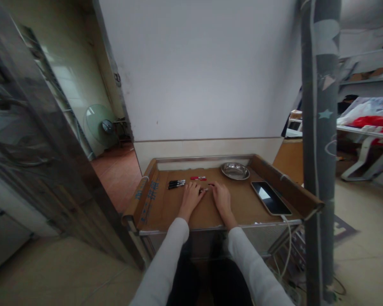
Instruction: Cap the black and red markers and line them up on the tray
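My left hand (192,196) rests low over the cardboard-lined tray table, its thumb and fingers closed on what looks like a short black and white marker part (206,189). Facing it, my right hand (221,197) is pinched on a small dark piece (210,184), too small to name. A narrow gap separates the two hands. Several black markers (176,184) with white print lie side by side just left of my left hand. Beyond my fingertips are red markers (198,178), lying crosswise.
A round shiny metal dish (235,171) sits at the back right. Nearer, a phone (270,198) lies with a white cable (289,242) hanging over the front edge. Folded cardboard walls (285,187) border the table (191,214). A wrapped grey pipe (321,148) stands close on the right.
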`<state>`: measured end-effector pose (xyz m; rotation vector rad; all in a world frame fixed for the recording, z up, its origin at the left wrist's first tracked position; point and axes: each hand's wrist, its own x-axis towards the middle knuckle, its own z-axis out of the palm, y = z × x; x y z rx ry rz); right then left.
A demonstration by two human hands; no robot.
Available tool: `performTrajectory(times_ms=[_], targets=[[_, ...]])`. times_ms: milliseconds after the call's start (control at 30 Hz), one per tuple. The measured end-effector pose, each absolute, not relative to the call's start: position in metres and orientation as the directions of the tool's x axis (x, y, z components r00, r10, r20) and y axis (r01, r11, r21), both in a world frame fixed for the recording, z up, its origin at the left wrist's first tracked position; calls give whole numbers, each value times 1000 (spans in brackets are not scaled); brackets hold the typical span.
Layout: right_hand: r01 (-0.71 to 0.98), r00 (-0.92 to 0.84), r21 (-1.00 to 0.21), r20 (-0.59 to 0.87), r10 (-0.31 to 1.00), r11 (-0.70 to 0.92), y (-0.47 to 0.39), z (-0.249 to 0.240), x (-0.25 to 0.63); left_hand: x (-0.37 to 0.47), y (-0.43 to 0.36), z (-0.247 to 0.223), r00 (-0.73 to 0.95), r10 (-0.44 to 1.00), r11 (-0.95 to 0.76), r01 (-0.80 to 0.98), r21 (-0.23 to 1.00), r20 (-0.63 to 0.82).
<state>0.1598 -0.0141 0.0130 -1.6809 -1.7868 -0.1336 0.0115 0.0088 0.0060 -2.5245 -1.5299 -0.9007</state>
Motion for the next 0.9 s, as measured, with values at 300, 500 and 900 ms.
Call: performTrajectory(times_ms=[300, 500, 900], targets=[[858, -180, -324, 537, 824, 398, -18, 6, 154, 6, -12, 12, 300, 810, -491, 816, 304, 503], [893, -37, -351, 566, 823, 282, -24, 7, 155, 4, -16, 15, 264, 798, -485, 815, 317, 542], [891, -50, -358, 536, 843, 281, -32, 15, 151, 1, -20, 14, 266, 775, -536, 758, 372, 573]])
